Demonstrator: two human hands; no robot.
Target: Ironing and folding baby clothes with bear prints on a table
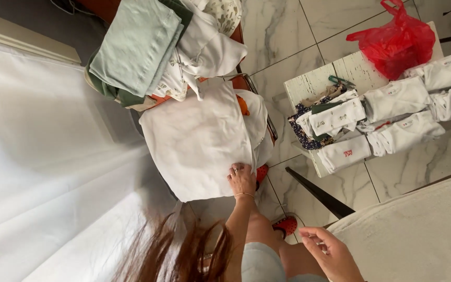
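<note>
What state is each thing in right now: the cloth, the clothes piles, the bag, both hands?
White cloth: spread flat, pressed by one hand.
Green stack: folded, piled.
White garments: folded, laid in rows on the small table.
Red bag: knotted shut.
Left hand: flat on cloth.
Right hand: open, empty.

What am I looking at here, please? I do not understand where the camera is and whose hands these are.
There is no machine here. One camera sits on a person's head and looks down, so you see that person's own two bare hands and some hair at the bottom.

The left hand rests flat on a white cloth, at its edge; it wears rings and a thin bracelet. The right hand is open in the air and holds nothing.

Above the cloth lies a pile of folded clothes, green and white. To the right, a small white table carries rolled white baby garments and a red plastic bag. The floor is marble tile.
</note>
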